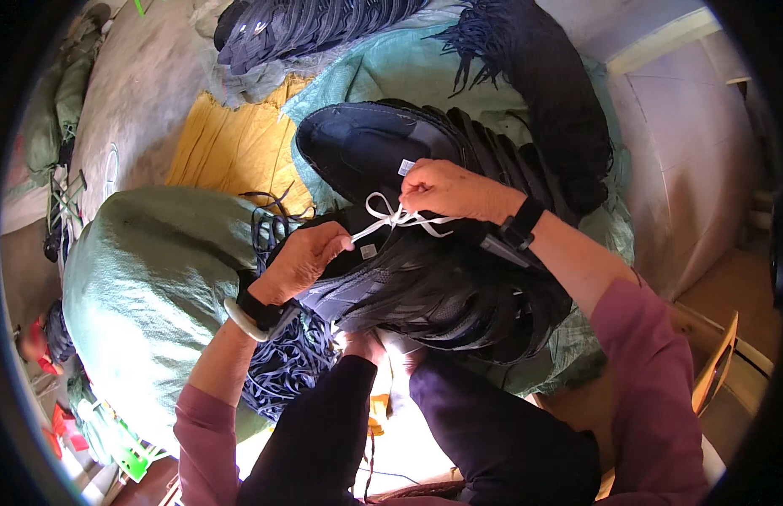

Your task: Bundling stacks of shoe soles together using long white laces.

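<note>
A white lace (395,218) is tied in a bow with loops and loose ends. It lies across a bundle of black shoe uppers (370,145) stacked against one another. My left hand (305,255) is closed, pinching one end of the lace between thumb and finger. On the other side of the knot, my right hand (459,191) is closed with its fingertips pinched on the lace. Small white labels show inside the uppers beside both hands. Dark laces or strips hang over the nearer uppers, below the knot.
A full green sack (159,270) stands at the left, next to a tangle of dark blue laces (294,363). Yellow woven sheeting (231,139) and a teal sack (357,76) lie beyond. More dark bundles (560,93) are at the back. My knees are below the uppers.
</note>
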`<action>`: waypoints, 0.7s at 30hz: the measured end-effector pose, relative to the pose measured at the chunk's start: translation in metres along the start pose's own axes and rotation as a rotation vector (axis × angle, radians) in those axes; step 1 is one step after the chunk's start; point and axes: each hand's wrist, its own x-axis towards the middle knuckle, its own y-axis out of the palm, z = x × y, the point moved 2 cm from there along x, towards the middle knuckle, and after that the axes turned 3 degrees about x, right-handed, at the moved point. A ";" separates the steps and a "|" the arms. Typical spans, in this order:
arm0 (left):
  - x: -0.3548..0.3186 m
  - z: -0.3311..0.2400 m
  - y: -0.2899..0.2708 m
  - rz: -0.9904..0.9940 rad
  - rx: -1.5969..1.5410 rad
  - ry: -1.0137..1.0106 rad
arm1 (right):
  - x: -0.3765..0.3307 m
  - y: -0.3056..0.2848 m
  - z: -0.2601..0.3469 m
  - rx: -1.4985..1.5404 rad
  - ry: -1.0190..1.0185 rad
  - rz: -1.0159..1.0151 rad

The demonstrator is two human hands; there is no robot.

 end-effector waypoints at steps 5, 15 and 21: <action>0.013 -0.015 0.000 -0.139 -0.475 0.144 | 0.002 0.020 -0.005 0.353 0.204 0.017; 0.055 -0.027 0.030 -0.104 -1.469 0.066 | 0.003 0.027 -0.009 0.776 -0.049 -0.051; 0.038 -0.039 0.038 -0.183 -0.618 0.050 | 0.003 0.024 -0.006 0.015 -0.372 -0.144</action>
